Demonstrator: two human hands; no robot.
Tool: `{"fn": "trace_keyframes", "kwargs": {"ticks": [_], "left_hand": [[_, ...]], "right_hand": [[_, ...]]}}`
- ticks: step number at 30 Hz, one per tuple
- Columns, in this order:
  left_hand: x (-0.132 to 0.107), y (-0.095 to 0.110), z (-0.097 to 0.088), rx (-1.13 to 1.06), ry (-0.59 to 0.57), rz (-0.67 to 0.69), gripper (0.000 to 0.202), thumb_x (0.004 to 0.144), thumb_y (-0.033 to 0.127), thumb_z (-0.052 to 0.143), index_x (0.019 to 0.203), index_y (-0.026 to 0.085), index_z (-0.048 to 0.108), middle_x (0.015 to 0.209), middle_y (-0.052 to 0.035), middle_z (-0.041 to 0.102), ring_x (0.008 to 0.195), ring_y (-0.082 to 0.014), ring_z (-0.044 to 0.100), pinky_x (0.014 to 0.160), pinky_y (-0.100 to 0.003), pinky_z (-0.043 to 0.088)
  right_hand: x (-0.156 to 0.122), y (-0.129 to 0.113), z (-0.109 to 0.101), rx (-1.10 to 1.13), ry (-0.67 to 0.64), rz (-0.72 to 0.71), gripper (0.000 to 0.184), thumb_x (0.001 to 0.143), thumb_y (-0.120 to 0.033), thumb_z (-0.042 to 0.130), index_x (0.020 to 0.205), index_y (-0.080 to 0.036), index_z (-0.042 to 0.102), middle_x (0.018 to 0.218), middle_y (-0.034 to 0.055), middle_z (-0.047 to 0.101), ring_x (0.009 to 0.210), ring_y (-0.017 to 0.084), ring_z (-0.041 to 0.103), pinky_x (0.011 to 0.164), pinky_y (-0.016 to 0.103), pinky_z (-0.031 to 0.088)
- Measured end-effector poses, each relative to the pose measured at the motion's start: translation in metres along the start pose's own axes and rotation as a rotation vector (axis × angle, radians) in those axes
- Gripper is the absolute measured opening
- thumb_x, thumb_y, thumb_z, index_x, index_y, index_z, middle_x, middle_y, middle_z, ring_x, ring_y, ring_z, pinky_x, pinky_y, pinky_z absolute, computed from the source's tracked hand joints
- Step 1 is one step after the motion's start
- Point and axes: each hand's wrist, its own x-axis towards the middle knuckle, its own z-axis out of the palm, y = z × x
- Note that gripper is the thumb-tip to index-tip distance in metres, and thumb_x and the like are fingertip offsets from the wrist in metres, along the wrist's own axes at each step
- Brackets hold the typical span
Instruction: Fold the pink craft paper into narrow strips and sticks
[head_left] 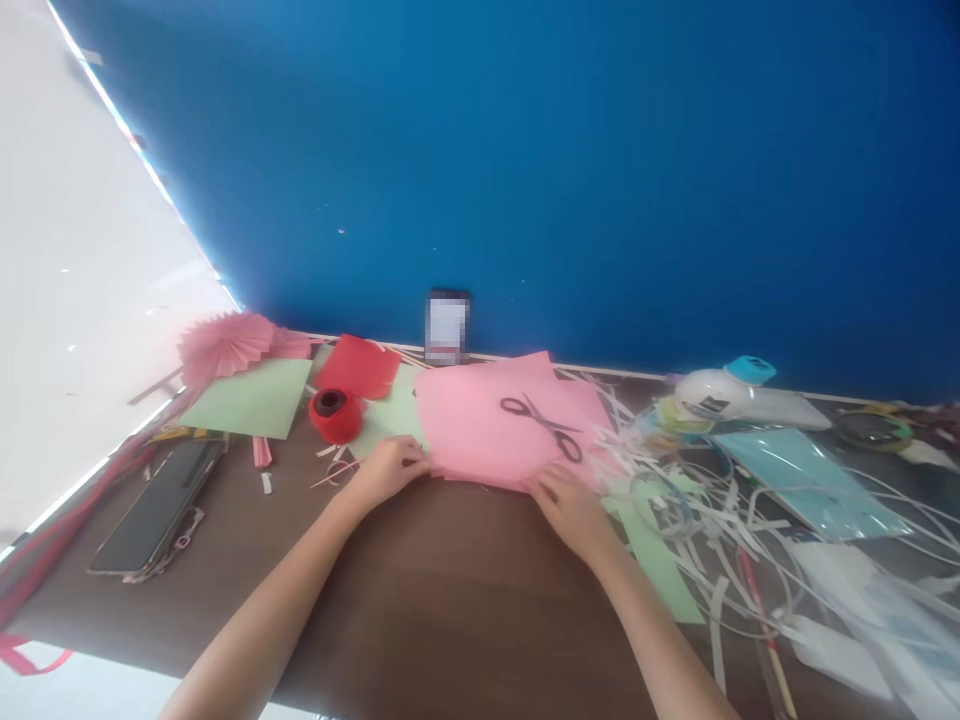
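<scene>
Several sheets of pink paper (472, 425) lie stacked on the brown table, with dark-handled scissors (544, 425) resting on top, blades partly spread. At the stack's near left corner, my left hand (391, 470) has its thumb and fingers closed on the paper edge. My right hand (568, 508) grips the near edge further right, fingers bent over the paper. Left of the stack stands a red spool (335, 417) with a dark core. Green paper (390, 412) shows beneath and beside the pink sheets.
A phone (161, 510) lies at the left, near a pink pleated paper fan (227, 345) and a green sheet (251, 400). Red paper (358, 366) is at the back. White strips (686, 500), a glue bottle (712, 393) and a blue packet (814, 485) crowd the right. A blue wall (525, 180) rises behind.
</scene>
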Motion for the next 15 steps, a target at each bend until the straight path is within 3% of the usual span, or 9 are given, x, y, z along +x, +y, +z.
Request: {"fn": "trace_keyframes", "kwargs": {"ticks": [4, 7, 10, 15], "left_hand": [[0.003, -0.005, 0.005, -0.032, 0.066, -0.083, 0.029, 0.075, 0.041, 0.051, 0.069, 0.019, 0.068, 0.065, -0.0027, 0.062, 0.06, -0.0145, 0.053, 0.058, -0.023, 0.036], [0.002, -0.005, 0.005, -0.103, 0.088, -0.174, 0.027, 0.072, 0.042, 0.054, 0.081, 0.02, 0.067, 0.064, -0.0012, 0.063, 0.059, -0.0156, 0.053, 0.057, -0.024, 0.036], [0.0, -0.002, 0.004, -0.123, 0.069, -0.179, 0.028, 0.074, 0.04, 0.051, 0.088, 0.019, 0.064, 0.065, -0.0004, 0.062, 0.059, -0.0151, 0.052, 0.056, -0.023, 0.035], [0.0, 0.002, 0.009, -0.038, 0.159, -0.195, 0.027, 0.078, 0.039, 0.045, 0.068, 0.018, 0.059, 0.059, 0.0003, 0.058, 0.055, -0.0132, 0.048, 0.054, -0.023, 0.032]], "right_hand": [[0.003, 0.006, 0.01, -0.108, 0.152, 0.045, 0.04, 0.084, -0.043, 0.038, 0.052, -0.02, 0.043, 0.059, 0.0012, 0.049, 0.06, 0.014, 0.046, 0.059, 0.025, 0.034], [0.004, 0.008, 0.015, -0.144, 0.211, 0.052, 0.042, 0.083, -0.046, 0.038, 0.05, -0.02, 0.043, 0.056, 0.0006, 0.047, 0.057, 0.013, 0.044, 0.055, 0.024, 0.031], [0.004, 0.007, 0.017, -0.171, 0.248, 0.066, 0.043, 0.083, -0.045, 0.037, 0.049, -0.02, 0.042, 0.054, 0.0002, 0.046, 0.054, 0.013, 0.042, 0.053, 0.024, 0.029], [0.005, 0.007, 0.019, -0.184, 0.273, 0.095, 0.043, 0.083, -0.044, 0.038, 0.048, -0.02, 0.043, 0.053, -0.0002, 0.046, 0.052, 0.012, 0.041, 0.052, 0.024, 0.028]]}}
